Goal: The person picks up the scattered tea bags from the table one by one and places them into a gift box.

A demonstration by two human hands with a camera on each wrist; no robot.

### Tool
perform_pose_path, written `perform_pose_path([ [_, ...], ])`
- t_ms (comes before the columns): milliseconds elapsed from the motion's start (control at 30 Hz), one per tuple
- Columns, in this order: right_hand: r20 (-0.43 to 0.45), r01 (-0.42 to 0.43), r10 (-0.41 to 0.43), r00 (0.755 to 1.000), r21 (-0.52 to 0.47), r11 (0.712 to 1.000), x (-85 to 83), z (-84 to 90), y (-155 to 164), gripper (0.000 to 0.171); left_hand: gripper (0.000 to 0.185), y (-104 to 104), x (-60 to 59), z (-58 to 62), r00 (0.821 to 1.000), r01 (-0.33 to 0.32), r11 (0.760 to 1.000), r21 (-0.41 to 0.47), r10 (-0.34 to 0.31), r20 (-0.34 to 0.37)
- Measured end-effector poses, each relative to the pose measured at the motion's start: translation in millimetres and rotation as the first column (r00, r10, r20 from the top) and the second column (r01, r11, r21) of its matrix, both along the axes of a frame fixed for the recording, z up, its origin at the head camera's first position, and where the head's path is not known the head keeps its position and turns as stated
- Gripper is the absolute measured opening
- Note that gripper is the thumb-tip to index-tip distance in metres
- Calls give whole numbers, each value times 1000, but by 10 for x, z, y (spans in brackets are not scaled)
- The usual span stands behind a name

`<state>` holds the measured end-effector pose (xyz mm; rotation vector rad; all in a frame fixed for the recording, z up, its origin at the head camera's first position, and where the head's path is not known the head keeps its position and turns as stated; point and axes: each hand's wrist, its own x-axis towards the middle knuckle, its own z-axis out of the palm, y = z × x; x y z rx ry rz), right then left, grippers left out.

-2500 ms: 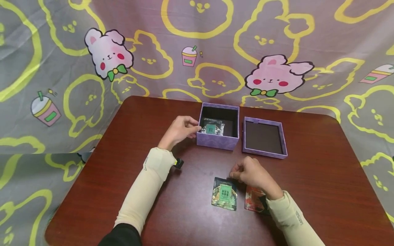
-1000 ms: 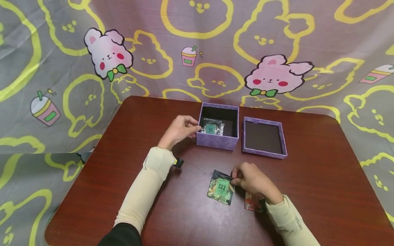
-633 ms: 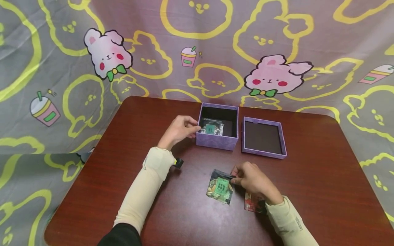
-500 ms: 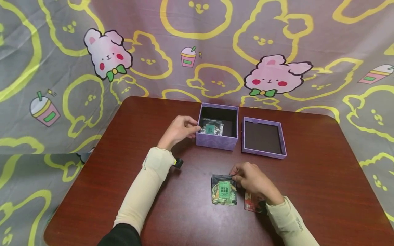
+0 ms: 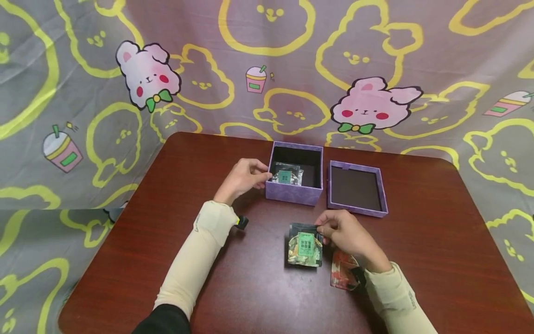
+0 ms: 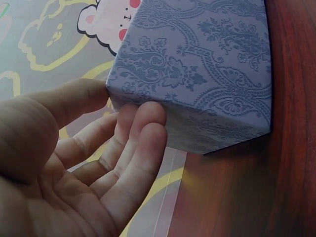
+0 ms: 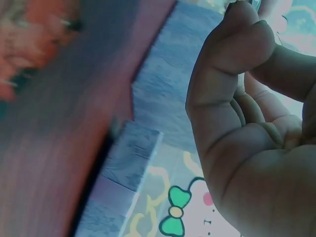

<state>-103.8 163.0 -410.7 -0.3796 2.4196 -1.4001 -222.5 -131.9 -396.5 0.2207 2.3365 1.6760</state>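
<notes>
My right hand [image 5: 348, 234] pinches a square sachet [image 5: 305, 246] with a green label by its upper right corner. The sachet is raised off the table with its label facing up. In the right wrist view, the thumb and index fingertip of that hand [image 7: 247, 113] meet, but the sachet is mostly out of sight. My left hand [image 5: 246, 178] holds the left front corner of an open purple box [image 5: 294, 194]. In the left wrist view, thumb and fingertips touch the patterned box wall [image 6: 192, 64]. Inside the box lies another green-labelled sachet [image 5: 285, 176].
A purple lid [image 5: 358, 188], inner side up, lies right of the box on the brown table [image 5: 233, 287]. Under my right wrist sits a red sachet [image 5: 343, 271], partly hidden. A patterned cloth [image 5: 208, 28] stands behind the table.
My right hand has taken hold of the green-labelled sachet, turned it a little and lifted it off the table towards the box. The left hand keeps its place at the box corner.
</notes>
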Motion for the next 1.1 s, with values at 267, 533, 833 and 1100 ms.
perform_pose_path([
  [267,-25,63,-65,998,-71,995,-130,183,7,9,23,-15,3,15,1000,-4,1000,-3,4,-6],
  [533,-92,107,-111,990,-46,993,-288,336,-3,12,23,0,-2,0,1000,4,1000,4,-4,0],
  [833,-68,136,-141,988,-67,988,-436,423,-29,13,23,-2,2,6,1000,-4,1000,13,4,10],
  [1100,-50,165,-168,984,-69,984,-557,489,-62,13,23,3,10,10,1000,-9,1000,4,9,13],
])
